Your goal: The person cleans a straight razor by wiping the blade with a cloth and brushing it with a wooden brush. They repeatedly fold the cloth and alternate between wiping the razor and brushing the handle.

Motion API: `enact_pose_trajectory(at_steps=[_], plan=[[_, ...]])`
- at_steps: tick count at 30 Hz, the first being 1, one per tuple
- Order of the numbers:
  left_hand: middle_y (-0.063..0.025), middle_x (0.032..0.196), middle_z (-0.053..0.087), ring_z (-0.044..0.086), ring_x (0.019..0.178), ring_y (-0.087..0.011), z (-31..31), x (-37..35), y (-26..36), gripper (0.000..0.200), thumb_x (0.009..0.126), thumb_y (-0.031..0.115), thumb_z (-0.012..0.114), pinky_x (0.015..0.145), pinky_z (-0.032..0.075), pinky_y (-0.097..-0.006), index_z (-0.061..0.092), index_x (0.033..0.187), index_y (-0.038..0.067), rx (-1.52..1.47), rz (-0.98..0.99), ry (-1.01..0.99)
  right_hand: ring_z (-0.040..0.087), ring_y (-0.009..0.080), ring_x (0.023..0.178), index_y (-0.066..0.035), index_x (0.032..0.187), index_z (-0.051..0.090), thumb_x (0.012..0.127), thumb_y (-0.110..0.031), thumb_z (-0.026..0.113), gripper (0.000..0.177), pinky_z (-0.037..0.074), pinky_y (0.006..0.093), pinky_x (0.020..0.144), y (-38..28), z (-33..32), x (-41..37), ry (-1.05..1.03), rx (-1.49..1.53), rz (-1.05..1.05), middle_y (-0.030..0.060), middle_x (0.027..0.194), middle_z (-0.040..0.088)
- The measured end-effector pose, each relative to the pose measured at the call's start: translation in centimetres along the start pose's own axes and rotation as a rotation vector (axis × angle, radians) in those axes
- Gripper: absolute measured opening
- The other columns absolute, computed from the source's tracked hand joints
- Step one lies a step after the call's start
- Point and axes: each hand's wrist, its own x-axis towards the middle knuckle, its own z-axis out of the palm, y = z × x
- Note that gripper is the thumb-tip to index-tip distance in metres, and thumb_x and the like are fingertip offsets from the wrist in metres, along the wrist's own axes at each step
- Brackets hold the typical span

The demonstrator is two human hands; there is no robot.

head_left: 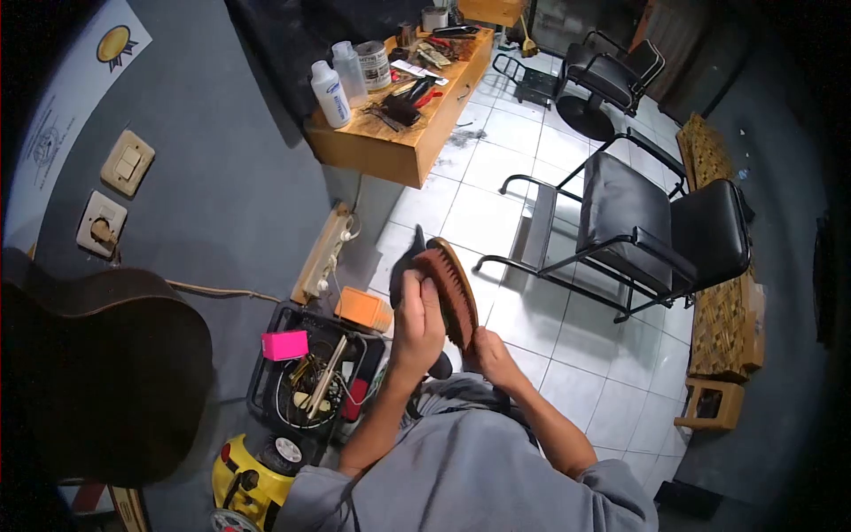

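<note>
In the middle of the head view, my left hand (417,324) is closed around a dark object (405,268) with a pointed upper end. Its kind cannot be made out, as my fingers and the brush cover much of it. My right hand (497,359) grips the lower end of a brush (454,288) with a wooden back and reddish bristles. The brush stands tilted, bristles facing left, close against the dark object and my left fingers. Whether the bristles touch it is hard to tell.
A wooden counter (372,151) holds bottles, a can and tools. Black barber chairs (620,204) stand ahead and right. Below left are a black crate (257,395) of tools, an orange container (363,309), a yellow toy car (239,479) and a guitar (106,372). A power strip (324,253) leans by the wall.
</note>
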Motion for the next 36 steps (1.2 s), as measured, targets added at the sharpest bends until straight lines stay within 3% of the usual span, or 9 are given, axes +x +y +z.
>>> enact_pose_trajectory(at_steps=[4,8,11,16,20,22,26,30,36], plan=[[0.0015,0.076,0.042,0.038,0.067,-0.0073,-1.6,0.7,1.5,0.018,0.101,0.018,0.039,0.06,0.036,-0.022,0.048,0.1,0.002,-0.041,-0.009,-0.003,0.056,0.031,0.063,0.002,0.086,0.061,0.098,-0.042,0.036,0.052,0.045,0.0408,0.062,8.5,-3.9,0.2,-0.135,-0.548,0.108,0.0159,0.067,0.06],[0.0015,0.078,0.039,0.035,0.069,-0.0071,-0.4,-0.1,-0.8,0.015,0.099,0.016,0.042,0.059,0.032,-0.0227,0.046,0.105,0.003,-0.102,-0.063,0.21,0.055,0.0207,0.063,0.001,0.081,0.061,0.098,-0.046,0.036,0.056,0.045,0.036,0.061,9.2,-6.6,-0.2,-0.008,-0.978,0.374,0.0115,0.065,0.057],[-0.0003,0.092,0.039,0.034,0.082,-0.0082,-0.2,-1.0,-1.4,0.013,0.099,0.013,0.039,0.075,0.032,-0.023,0.041,0.111,0.005,-0.214,-0.166,0.187,0.052,0.0228,0.058,-0.001,0.079,0.058,0.097,-0.053,0.034,0.06,0.044,0.036,0.057,4.4,-5.9,0.1,0.154,-0.365,0.297,0.0111,0.063,0.055],[-0.0069,0.094,0.047,0.043,0.088,-0.0142,0.9,-1.6,-2.3,0.017,0.101,0.015,0.036,0.084,0.037,-0.0262,0.046,0.103,0.0,-0.177,-0.079,0.083,0.037,0.0089,0.048,-0.01,0.082,0.048,0.097,-0.058,0.024,0.056,0.028,0.0244,0.042,-3.6,-3.1,-0.7,-0.084,0.332,0.304,-0.002,0.061,0.043],[-0.0052,0.089,0.051,0.046,0.08,-0.0131,0.9,-0.8,-0.8,0.015,0.1,0.013,0.041,0.075,0.041,-0.0248,0.048,0.103,0.0,-0.135,0.071,0.101,0.037,0.011,0.051,-0.003,0.079,0.052,0.1,-0.046,0.031,0.052,0.034,0.0269,0.047,2.7,-3.0,0.5,-0.234,0.05,0.266,0.0005,0.06,0.044],[-0.0038,0.088,0.051,0.045,0.08,-0.01,-0.3,-0.7,-0.5,0.013,0.099,0.012,0.043,0.073,0.039,-0.0228,0.049,0.102,0.0,-0.309,-0.094,0.066,0.046,0.0164,0.055,0.0,0.083,0.056,0.1,-0.039,0.035,0.048,0.041,0.0333,0.054,9.8,-4.5,1.0,-0.043,-0.444,-0.123,0.0032,0.063,0.051],[0.0012,0.087,0.048,0.043,0.08,-0.0065,-1.4,-1.3,-1.0,0.016,0.096,0.011,0.05,0.07,0.036,-0.0184,0.051,0.11,0.002,-0.175,-0.024,0.134,0.054,0.0218,0.06,0.002,0.081,0.059,0.097,-0.045,0.036,0.055,0.044,0.0391,0.06,12.3,-7.7,0.8,0.072,-0.71,0.24,0.0065,0.061,0.056],[-0.0039,0.092,0.048,0.05,0.08,-0.0066,-1.5,-2.4,-1.3,0.046,0.083,-0.009,0.058,0.073,0.044,-0.0202,0.037,0.123,0.003,-0.557,-0.201,0.055,0.036,0.0099,0.043,-0.007,0.069,0.05,0.096,-0.057,0.031,0.06,0.029,0.027,0.04,7.9,-7.7,1.5,0.134,-0.254,0.299,-0.0027,0.052,0.041],[-0.0043,0.094,0.048,0.051,0.087,-0.0099,-0.8,-3.1,-1.9,0.054,0.074,-0.013,0.053,0.077,0.045,-0.0216,0.037,0.123,0.002,-0.4,-0.152,0.052,0.034,0.0079,0.049,-0.006,0.083,0.053,0.1,-0.045,0.032,0.048,0.029,0.0241,0.045,-4.0,-3.4,0.0,-0.131,0.196,0.241,-0.0047,0.06,0.041]])
